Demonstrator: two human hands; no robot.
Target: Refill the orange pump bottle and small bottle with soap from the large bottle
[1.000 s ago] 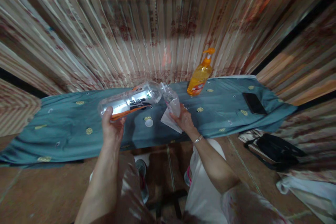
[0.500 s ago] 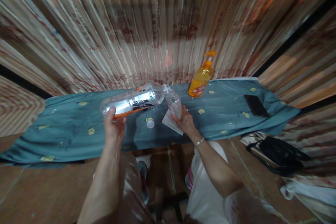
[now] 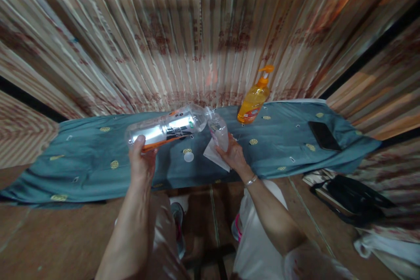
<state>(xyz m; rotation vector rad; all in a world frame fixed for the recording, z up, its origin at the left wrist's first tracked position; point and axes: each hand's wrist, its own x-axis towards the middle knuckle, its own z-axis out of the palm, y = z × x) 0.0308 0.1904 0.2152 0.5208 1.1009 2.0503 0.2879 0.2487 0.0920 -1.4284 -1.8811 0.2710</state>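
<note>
Holding a big plastic bottle (image 3: pixel 179 125) on the left, the left hand (image 3: pixel 142 160) is pointing it at a small plastic bottle (image 3: pixel 219 129) the right hand (image 3: pixel 234 155) is gripping. Lining up seems to be needing steady hands.

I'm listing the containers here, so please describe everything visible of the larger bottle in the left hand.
The larger bottle is clear, apparently plastic, with a shiny silver, black and orange label too blurred to read. It is tipped onto its side above the green cloth, neck toward the right. The left hand grips it near its base. Its mouth meets that of the smaller bottle; whether they actually touch is unclear, as is any liquid inside.
</note>
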